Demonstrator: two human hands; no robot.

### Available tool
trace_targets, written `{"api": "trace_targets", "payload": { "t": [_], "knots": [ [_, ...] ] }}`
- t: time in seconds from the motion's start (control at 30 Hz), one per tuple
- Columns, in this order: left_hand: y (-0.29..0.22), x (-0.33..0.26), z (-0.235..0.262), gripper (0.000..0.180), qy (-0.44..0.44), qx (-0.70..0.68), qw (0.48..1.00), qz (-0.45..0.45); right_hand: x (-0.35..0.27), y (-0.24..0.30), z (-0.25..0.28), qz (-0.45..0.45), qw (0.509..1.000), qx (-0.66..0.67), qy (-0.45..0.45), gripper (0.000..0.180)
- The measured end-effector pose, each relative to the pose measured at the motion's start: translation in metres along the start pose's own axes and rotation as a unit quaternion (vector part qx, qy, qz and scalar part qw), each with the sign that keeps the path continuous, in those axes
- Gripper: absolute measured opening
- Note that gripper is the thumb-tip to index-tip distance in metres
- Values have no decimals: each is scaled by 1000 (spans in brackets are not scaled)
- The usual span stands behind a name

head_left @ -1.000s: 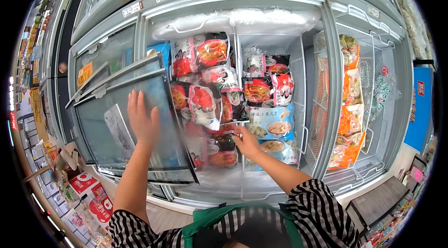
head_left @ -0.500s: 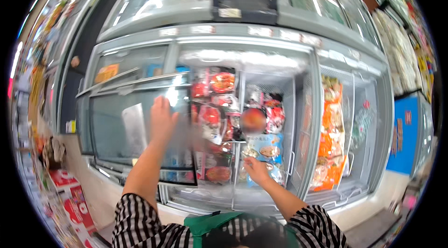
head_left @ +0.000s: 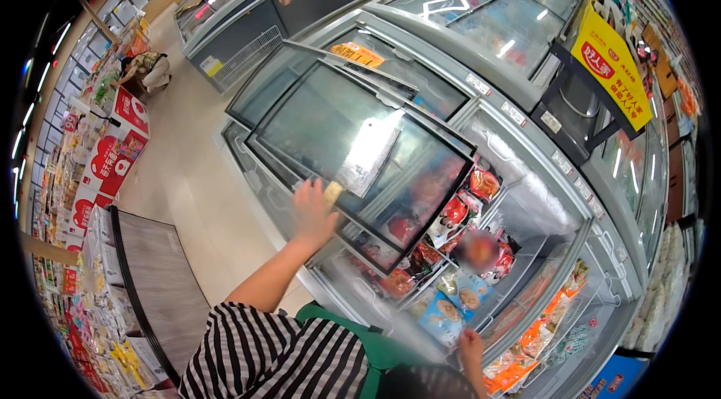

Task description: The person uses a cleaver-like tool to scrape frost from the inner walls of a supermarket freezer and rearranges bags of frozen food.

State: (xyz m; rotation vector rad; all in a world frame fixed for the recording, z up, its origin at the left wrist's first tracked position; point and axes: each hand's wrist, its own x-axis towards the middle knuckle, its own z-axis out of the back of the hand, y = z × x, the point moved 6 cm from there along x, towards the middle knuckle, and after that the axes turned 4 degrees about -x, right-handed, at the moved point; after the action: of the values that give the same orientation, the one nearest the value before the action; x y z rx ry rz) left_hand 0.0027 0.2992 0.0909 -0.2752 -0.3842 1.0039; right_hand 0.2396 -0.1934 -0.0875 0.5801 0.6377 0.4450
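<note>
My left hand [head_left: 312, 213] is slightly blurred, its fingers stretched toward the pale yellow handle [head_left: 333, 192] of a wide, flat metal-bladed scraper [head_left: 369, 159]. The scraper lies on the sliding glass lid [head_left: 300, 117] of a chest freezer. Whether my fingertips touch the handle, I cannot tell. My right hand [head_left: 471, 352] is low in the view, fingers loosely bent and holding nothing that I can see. Beside it, blue food bags [head_left: 441, 318] lie in the open freezer. Red and black food packets [head_left: 454, 211] fill the neighbouring compartment, partly under the lid.
Frost coats the freezer's far inner wall [head_left: 518, 166]. Orange packets [head_left: 537, 335] lie in the right-hand section. A black stand with a yellow sign [head_left: 612, 61] rises beyond. At left are a grey-topped counter [head_left: 161, 268], stacked goods, and a person [head_left: 150, 69] bending over.
My view has swung left, bringing the aisle into sight. My left hand has moved from above the glass lid to the scraper's handle end. My right hand is nearer the lower edge.
</note>
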Motion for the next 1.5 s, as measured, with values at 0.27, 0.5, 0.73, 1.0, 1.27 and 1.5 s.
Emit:
{"api": "trace_targets", "payload": {
  "t": [0.27, 0.5, 0.73, 1.0, 1.27, 1.5],
  "knots": [
    [21, 7, -11, 69, 153, -6, 982, 110, -4, 24, -2, -66, 991, 105, 56, 29],
    [50, 0, -32, 47, 186, -12, 973, 133, -5, 0, -36, -40, 996, -50, 59, 35],
    [-1, 21, 6, 24, 139, 40, 983, 117, -41, -48, -26, -4, 994, -68, 84, 45],
    [51, 15, -15, 62, 104, -114, 978, 140, -64, 20, 84, -59, 985, -66, -147, 34],
    [-34, -91, -38, 39, 310, -555, 725, 265, -84, 18, 107, 20, 950, -130, -284, 54],
    [-170, -117, -57, 42, 499, -603, 580, 228, -8, 34, 132, 11, 941, -167, -293, 79]
  ]
}}
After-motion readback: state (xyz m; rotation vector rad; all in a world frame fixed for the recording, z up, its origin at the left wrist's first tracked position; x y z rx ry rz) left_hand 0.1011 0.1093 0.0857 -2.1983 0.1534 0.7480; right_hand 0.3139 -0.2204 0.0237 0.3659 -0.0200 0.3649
